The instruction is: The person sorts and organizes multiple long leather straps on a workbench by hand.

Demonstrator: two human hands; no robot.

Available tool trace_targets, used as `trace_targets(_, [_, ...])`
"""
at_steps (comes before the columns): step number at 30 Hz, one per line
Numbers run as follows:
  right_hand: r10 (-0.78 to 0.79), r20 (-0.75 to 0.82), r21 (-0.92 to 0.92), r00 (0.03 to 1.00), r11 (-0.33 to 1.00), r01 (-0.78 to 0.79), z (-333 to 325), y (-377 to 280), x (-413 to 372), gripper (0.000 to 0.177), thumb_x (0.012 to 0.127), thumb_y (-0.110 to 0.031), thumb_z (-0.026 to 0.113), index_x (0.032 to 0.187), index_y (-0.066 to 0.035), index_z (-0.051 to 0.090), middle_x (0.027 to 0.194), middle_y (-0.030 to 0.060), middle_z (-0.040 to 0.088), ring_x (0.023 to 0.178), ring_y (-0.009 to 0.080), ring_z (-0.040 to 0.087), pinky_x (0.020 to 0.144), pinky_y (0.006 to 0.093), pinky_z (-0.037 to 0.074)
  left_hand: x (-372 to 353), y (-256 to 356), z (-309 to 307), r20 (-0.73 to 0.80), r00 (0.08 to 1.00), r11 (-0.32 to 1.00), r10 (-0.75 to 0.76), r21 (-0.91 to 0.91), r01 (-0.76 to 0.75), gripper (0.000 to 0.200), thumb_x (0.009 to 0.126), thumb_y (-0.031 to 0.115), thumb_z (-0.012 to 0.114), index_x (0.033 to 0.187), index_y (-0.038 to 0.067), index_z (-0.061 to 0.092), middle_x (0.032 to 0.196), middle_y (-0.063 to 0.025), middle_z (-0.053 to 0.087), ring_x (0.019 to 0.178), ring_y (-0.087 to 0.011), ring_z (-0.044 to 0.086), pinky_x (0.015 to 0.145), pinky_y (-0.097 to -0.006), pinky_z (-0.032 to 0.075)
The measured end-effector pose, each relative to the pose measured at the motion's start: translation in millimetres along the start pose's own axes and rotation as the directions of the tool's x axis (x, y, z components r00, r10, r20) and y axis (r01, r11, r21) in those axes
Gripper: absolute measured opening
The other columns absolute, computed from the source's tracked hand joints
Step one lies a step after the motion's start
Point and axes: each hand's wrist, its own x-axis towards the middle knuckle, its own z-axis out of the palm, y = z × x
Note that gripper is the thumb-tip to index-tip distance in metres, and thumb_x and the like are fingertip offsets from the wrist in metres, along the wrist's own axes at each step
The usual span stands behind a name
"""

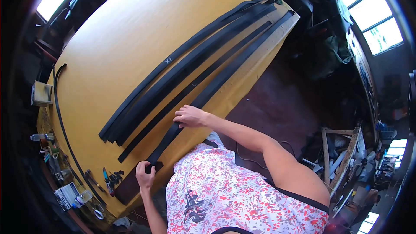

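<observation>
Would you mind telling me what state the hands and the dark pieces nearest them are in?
Left hand: closed on the front strip.
Right hand: closed on it farther along.
Front strip: held in two places, narrowed beside the right hand.
Strip marked L: lying lengthwise, unheld.
Strip marked XL: lying lengthwise, unheld.
Dark brown piece: lying on the yellow table.

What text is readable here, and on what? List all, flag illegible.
"XL": farthest black strip of the four on the yellow table.
"L": thin black strip.
White printed box, lower left: too blurred.
Patterned shirt: dark motif, no readable letters.
</observation>
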Motion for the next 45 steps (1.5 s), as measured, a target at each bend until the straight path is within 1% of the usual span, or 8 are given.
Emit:
trace_targets(10, [0.063, -0.028, -0.107, 0.998, 0.992, -0.066, -19.4, 32.7, -6.7, 0.035, 0.078, -0.031, 0.074, 0.106, -0.012, 0.067, 0.103, 0.007, 0.061, 0.107, 0.0253, 0.059, 0.091, 0.039, 0.045, 32.8, 29.0, 15.0, -0.053, 0.987, 0.989, 0.149, 0.026, -0.148, 0.022, 0.071, 0.007, 0.073, 0.09, 0.004, 0.061, 0.095, -0.0115, 0.064, 0.09, -0.0304, 0.061, 0.083, -0.0388, 0.048])
trace_targets(14, [0.046, -0.102, -0.064, 0.994, 0.997, -0.053, -1.0, 16.4, 2.4, 0.036, 0.076, -0.031, 0.076, 0.105, -0.012, 0.065, 0.103, 0.0078, 0.061, 0.107, 0.0254, 0.059, 0.092, 0.0394, 0.045, 30.1, 8.6, 2.0, -0.056, 0.994, 0.996, 0.089, 0.018, -0.088, 0.022, 0.071, 0.004, 0.073, 0.089, 0.004, 0.061, 0.096, -0.0106, 0.063, 0.088, -0.0272, 0.061, 0.079, -0.0365, 0.049])
trace_targets(20, [0.104, -0.111, -0.027, 0.988, 0.994, -0.108, -14.9, 21.8, -0.9, 0.036, 0.074, -0.028, 0.077, 0.106, -0.013, 0.066, 0.1, 0.007, 0.061, 0.101, 0.0265, 0.061, 0.089, 0.0397, 0.047, 48.3, 8.3, 2.4, -0.086, 0.968, 0.966, 0.237, 0.127, -0.226, 0.022, 0.073, 0.004, 0.072, 0.091, 0.004, 0.06, 0.098, -0.0116, 0.063, 0.094, -0.0312, 0.06, 0.084, -0.0395, 0.048])
trace_targets(25, [-0.026, -0.336, -0.028, 0.942, 0.999, 0.017, -19.4, 10.8, 6.5, 0.025, 0.067, -0.01, 0.076, 0.09, -0.008, 0.068, 0.088, 0.0095, 0.061, 0.086, 0.0298, 0.062, 0.079, 0.0404, 0.049, 63.2, -8.7, 6.3, -0.062, 0.972, 0.969, 0.228, 0.112, -0.22, 0.02, 0.076, 0.009, 0.07, 0.091, 0.006, 0.059, 0.094, -0.01, 0.062, 0.091, -0.0313, 0.059, 0.082, -0.0397, 0.047])
trace_targets(28, [-0.033, -0.189, 0.076, 0.981, 0.996, 0.048, -11.7, -20.2, 12.3, 0.028, 0.074, -0.015, 0.075, 0.1, -0.008, 0.067, 0.099, 0.0076, 0.059, 0.097, 0.0272, 0.059, 0.09, 0.0383, 0.044, 62.6, -17.1, 3.1, -0.039, 0.981, 0.979, 0.191, 0.086, -0.187, 0.021, 0.076, 0.011, 0.071, 0.093, 0.007, 0.059, 0.095, -0.0084, 0.063, 0.093, -0.0301, 0.06, 0.081, -0.039, 0.048])
trace_targets(35, [-0.11, -0.044, 0.0, 0.993, 0.994, 0.11, 13.6, -53.2, 17.6, 0.037, 0.073, -0.017, 0.077, 0.107, -0.007, 0.065, 0.107, 0.0067, 0.06, 0.102, 0.0256, 0.057, 0.095, 0.0381, 0.042, 64.8, -22.3, 12.1, -0.048, 0.981, 0.964, 0.187, 0.199, -0.174, 0.022, 0.073, 0.01, 0.074, 0.089, 0.009, 0.059, 0.095, -0.0048, 0.061, 0.094, -0.0265, 0.06, 0.084, -0.0391, 0.049])
trace_targets(43, [-0.065, -0.113, 0.114, 0.991, 0.99, 0.077, 3.4, -54.5, 22.3, 0.035, 0.074, -0.014, 0.076, 0.107, -0.007, 0.067, 0.106, 0.0075, 0.063, 0.1, 0.0278, 0.058, 0.089, 0.0385, 0.046, 51.2, 1.6, 4.8, -0.199, 0.973, 0.993, 0.114, -0.012, -0.119, 0.015, 0.082, 0.008, 0.069, 0.097, 0.005, 0.065, 0.104, -0.0081, 0.064, 0.095, -0.0267, 0.062, 0.082, -0.0363, 0.05])
trace_targets(45, [-0.047, -0.113, 0.151, 0.992, 0.986, 0.064, -7.2, -58.6, 27.6, 0.035, 0.075, -0.015, 0.076, 0.108, -0.008, 0.068, 0.105, 0.0076, 0.063, 0.098, 0.0282, 0.059, 0.088, 0.0385, 0.047, 52.6, 10.6, 3.1, -0.087, 0.996, 0.986, 0.002, -0.168, -0.017, 0.016, 0.085, 0.009, 0.067, 0.1, 0.005, 0.066, 0.104, -0.0084, 0.065, 0.094, -0.0245, 0.063, 0.08, -0.0343, 0.051])
